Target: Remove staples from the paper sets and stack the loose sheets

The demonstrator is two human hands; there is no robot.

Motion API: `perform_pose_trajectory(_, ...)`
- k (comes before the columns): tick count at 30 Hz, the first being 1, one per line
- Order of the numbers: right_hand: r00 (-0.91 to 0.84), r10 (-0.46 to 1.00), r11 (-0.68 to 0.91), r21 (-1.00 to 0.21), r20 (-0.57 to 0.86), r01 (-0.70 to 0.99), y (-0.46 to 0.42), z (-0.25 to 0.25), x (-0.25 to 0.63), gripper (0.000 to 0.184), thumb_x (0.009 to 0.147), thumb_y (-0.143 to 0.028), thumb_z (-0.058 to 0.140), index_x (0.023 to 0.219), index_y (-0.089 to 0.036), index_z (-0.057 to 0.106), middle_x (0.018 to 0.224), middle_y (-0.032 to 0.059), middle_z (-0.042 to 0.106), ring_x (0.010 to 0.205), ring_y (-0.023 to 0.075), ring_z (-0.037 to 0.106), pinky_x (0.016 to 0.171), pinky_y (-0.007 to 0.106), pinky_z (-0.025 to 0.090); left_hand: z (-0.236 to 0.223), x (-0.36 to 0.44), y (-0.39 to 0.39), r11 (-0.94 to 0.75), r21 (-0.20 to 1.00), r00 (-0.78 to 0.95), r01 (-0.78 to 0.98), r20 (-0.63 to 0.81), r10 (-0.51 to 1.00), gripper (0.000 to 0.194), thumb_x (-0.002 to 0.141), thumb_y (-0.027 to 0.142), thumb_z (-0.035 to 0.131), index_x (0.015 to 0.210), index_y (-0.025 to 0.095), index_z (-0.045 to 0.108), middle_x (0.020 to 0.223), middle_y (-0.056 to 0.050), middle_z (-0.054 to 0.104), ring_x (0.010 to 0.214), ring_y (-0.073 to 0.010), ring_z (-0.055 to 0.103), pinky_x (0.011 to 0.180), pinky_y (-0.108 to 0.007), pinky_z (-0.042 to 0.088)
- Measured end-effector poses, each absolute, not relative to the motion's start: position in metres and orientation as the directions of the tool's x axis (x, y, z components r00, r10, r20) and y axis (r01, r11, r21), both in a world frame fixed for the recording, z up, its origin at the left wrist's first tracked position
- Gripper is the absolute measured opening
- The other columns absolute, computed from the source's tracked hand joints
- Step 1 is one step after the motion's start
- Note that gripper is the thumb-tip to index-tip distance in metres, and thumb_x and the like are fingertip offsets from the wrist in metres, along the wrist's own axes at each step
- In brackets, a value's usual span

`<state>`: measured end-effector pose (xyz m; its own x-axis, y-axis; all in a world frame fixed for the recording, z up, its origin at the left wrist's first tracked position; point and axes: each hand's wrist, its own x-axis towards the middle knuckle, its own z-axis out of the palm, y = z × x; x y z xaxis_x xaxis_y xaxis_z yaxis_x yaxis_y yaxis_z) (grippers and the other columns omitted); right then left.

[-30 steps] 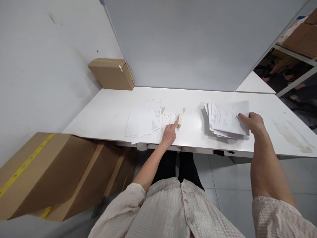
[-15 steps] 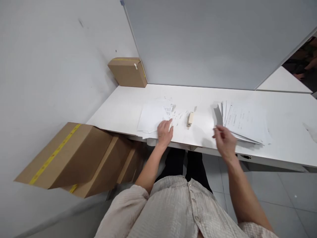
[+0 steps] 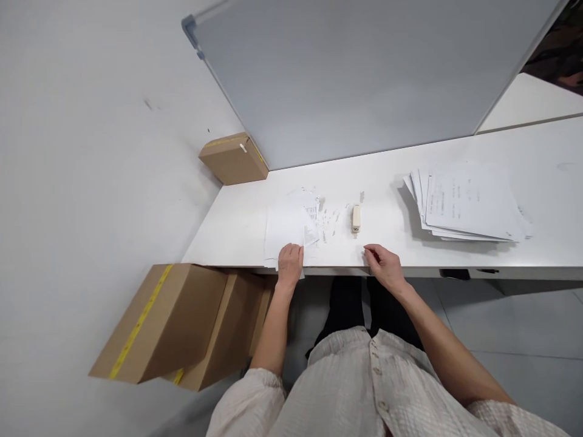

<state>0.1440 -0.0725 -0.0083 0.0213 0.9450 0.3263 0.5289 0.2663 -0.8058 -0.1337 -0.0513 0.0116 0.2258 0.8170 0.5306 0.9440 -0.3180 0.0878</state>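
Note:
My left hand (image 3: 290,265) is at the near edge of a loose pile of white paper sheets (image 3: 283,226), fingers bent together over the paper where it reaches the table edge. My right hand (image 3: 385,265) hovers by the table's front edge with thumb and fingers drawn into a pinch; whatever may be between them is too small to make out. Between the hands and farther back lies a small beige stapler (image 3: 356,217). Small grey bits (image 3: 328,222) are scattered between the pile and the stapler.
A thicker, fanned stack of printed papers (image 3: 471,203) lies on the right of the white table (image 3: 410,252). A cardboard box (image 3: 234,159) stands at the back left. Larger taped boxes (image 3: 150,328) are on the left below table height. A whiteboard panel (image 3: 355,79) rises behind.
My right hand has moved left, away from the printed stack, toward the table's front middle. My left hand has shifted to the pile's near edge and its fingers have closed. The view has turned.

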Motion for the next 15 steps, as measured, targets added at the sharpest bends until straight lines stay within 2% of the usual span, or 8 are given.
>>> perform_pose_trajectory(2, 0.024, 0.948, 0.257, -0.807, 0.317, 0.532, -0.073, -0.005, 0.143, 0.023, 0.087, -0.035, 0.045, 0.096, -0.020, 0.060, 0.079, 0.0054, 0.066, 0.064, 0.0174, 0.061, 0.060, 0.031, 0.049, 0.024, -0.130, -0.056, -0.353, 0.094, 0.244, 0.931, 0.560, 0.792, 0.020, 0.090, 0.019, 0.037, 0.081, 0.016, 0.055, 0.075, -0.008, 0.058, 0.083, -0.0206, 0.056, 0.079, -0.036, 0.045)
perform_pose_trajectory(4, 0.002, 0.944, 0.279, -0.800, 0.330, 0.531, -0.077, 0.006, 0.139, 0.028, 0.087, -0.037, 0.044, 0.106, -0.020, 0.057, 0.087, 0.0076, 0.065, 0.068, 0.0182, 0.062, 0.060, 0.032, 0.050, 0.046, -0.124, -0.069, -0.408, 0.100, 0.295, 0.908, 0.539, 0.789, 0.019, 0.090, 0.018, 0.037, 0.081, 0.016, 0.053, 0.078, -0.008, 0.058, 0.083, -0.0201, 0.055, 0.077, -0.036, 0.045)
perform_pose_trajectory(6, -0.112, 0.906, 0.398, -0.727, 0.409, 0.559, -0.084, 0.025, 0.132, 0.039, 0.086, -0.040, 0.048, 0.120, -0.020, 0.049, 0.110, 0.0132, 0.060, 0.090, 0.0230, 0.061, 0.071, 0.037, 0.052, 0.073, -0.114, -0.088, -0.514, 0.114, 0.432, 0.850, 0.408, 0.804, 0.018, 0.090, 0.020, 0.039, 0.078, 0.017, 0.052, 0.074, -0.005, 0.056, 0.077, -0.0183, 0.055, 0.072, -0.035, 0.045)
perform_pose_trajectory(8, -0.304, 0.813, 0.571, -0.582, 0.496, 0.579, -0.093, 0.048, 0.123, 0.054, 0.082, -0.043, 0.055, 0.129, -0.021, 0.042, 0.133, 0.0160, 0.043, 0.120, 0.0293, 0.044, 0.090, 0.046, 0.044, 0.101, -0.102, -0.109, -0.637, 0.188, 0.576, 0.747, 0.295, 0.763, 0.014, 0.089, 0.020, 0.042, 0.080, 0.017, 0.051, 0.077, -0.004, 0.057, 0.080, -0.0173, 0.055, 0.075, -0.034, 0.046)
perform_pose_trajectory(9, -0.388, 0.765, 0.637, -0.516, 0.514, 0.572, -0.097, 0.058, 0.119, 0.056, 0.080, -0.043, 0.058, 0.130, -0.022, 0.042, 0.139, 0.0154, 0.038, 0.127, 0.0310, 0.036, 0.096, 0.049, 0.039, 0.112, -0.097, -0.118, -0.683, 0.252, 0.622, 0.686, 0.284, 0.730, 0.011, 0.089, 0.020, 0.043, 0.083, 0.017, 0.052, 0.080, -0.004, 0.058, 0.083, -0.0165, 0.056, 0.077, -0.033, 0.046)
perform_pose_trajectory(11, -0.491, 0.698, 0.713, -0.446, 0.521, 0.541, -0.102, 0.073, 0.110, 0.046, 0.082, -0.038, 0.058, 0.124, -0.023, 0.049, 0.139, 0.0123, 0.039, 0.131, 0.0316, 0.028, 0.100, 0.051, 0.033, 0.129, -0.089, -0.130, -0.702, 0.380, 0.637, 0.602, 0.303, 0.709, 0.008, 0.088, 0.019, 0.045, 0.087, 0.017, 0.052, 0.085, -0.005, 0.061, 0.088, -0.0152, 0.057, 0.079, -0.030, 0.047)
perform_pose_trajectory(13, -0.513, 0.673, 0.739, -0.454, 0.534, 0.497, -0.101, 0.078, 0.105, 0.024, 0.086, -0.028, 0.053, 0.108, -0.024, 0.059, 0.128, 0.0088, 0.052, 0.128, 0.0298, 0.033, 0.099, 0.051, 0.034, 0.135, -0.087, -0.133, -0.671, 0.469, 0.590, 0.574, 0.331, 0.736, 0.007, 0.087, 0.019, 0.046, 0.088, 0.018, 0.053, 0.088, -0.005, 0.062, 0.088, -0.0143, 0.058, 0.079, -0.028, 0.048)
perform_pose_trajectory(15, -0.490, 0.676, 0.737, -0.507, 0.551, 0.446, -0.097, 0.076, 0.105, 0.016, 0.088, -0.022, 0.047, 0.093, -0.024, 0.062, 0.111, 0.0063, 0.063, 0.123, 0.0275, 0.040, 0.097, 0.051, 0.036, 0.132, -0.090, -0.128, -0.606, 0.543, 0.507, 0.581, 0.341, 0.791, 0.009, 0.088, 0.022, 0.047, 0.087, 0.018, 0.055, 0.088, -0.005, 0.064, 0.086, -0.0141, 0.059, 0.078, -0.028, 0.048)
